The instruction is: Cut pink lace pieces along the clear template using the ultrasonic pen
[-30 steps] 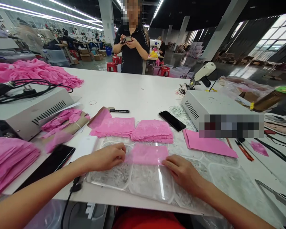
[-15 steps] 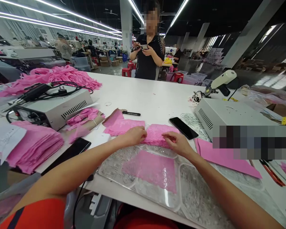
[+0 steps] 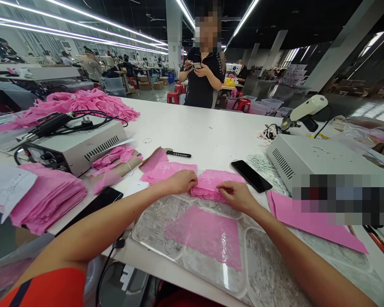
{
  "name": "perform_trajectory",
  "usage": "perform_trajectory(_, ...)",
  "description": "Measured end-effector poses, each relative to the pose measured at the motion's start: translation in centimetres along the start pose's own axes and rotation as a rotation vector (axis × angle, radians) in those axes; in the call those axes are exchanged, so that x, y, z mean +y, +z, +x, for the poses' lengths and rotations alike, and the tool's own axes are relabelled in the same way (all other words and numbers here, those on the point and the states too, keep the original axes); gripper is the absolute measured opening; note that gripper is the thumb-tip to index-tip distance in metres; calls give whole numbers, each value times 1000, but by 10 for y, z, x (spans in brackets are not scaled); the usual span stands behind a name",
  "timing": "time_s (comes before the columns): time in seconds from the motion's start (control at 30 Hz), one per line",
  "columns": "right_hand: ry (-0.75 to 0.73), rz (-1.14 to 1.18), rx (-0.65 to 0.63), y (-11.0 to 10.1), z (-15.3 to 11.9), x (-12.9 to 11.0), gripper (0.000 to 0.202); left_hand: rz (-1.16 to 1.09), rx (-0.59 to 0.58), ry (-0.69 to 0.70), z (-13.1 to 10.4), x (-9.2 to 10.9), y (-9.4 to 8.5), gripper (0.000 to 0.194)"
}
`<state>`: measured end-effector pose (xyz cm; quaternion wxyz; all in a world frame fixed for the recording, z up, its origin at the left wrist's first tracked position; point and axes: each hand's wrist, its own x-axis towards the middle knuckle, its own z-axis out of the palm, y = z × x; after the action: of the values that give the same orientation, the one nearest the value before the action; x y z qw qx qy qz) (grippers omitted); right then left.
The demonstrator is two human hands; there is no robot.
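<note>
Black marker [image 3: 178,154] and dark phone [image 3: 251,175] on the white table [image 3: 182,123], red stools [image 3: 173,97] beyond

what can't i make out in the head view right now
All in the head view:
Left hand: whether it grips a sheet, hidden behind the hand itself.
Right pink stack: number of layers, too fine.
Right grey box: front panel, blurred by pixelation.
Orange-handled tool: one end, cut off by the right edge.

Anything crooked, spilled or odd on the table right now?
Mildly: the thin pink piece on the clear mat looks askew, its left end tapering to a corner, while the stacks behind look squarer. White cord lies loosely tangled beside a phone. I see no spill or damage.
</note>
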<state>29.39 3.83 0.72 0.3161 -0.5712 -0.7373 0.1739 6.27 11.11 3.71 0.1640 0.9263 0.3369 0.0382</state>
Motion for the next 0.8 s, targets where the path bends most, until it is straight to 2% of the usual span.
perform_trajectory(0.1,-49,-11,-14,6,7,-18,19,-57,10,-11,1,-5,3,29)
perform_trajectory(0.27,-97,-10,-33,28,19,-38,15,-148,23,-49,1,-8,4,32)
perform_trajectory(0.4,-67,36,-53,40,25,-35,18,-219,71,-101,0,-7,4,33)
perform_trajectory(0.6,12,159,-93,36,28,-29,29,-316,176,-213,-16,3,8,27)
perform_trajectory(0.73,64,253,-101,35,29,-31,23,-377,158,-271,-20,12,13,34)
perform_trajectory(0.8,80,288,-109,36,29,-32,21,-411,131,-290,-17,15,16,30)
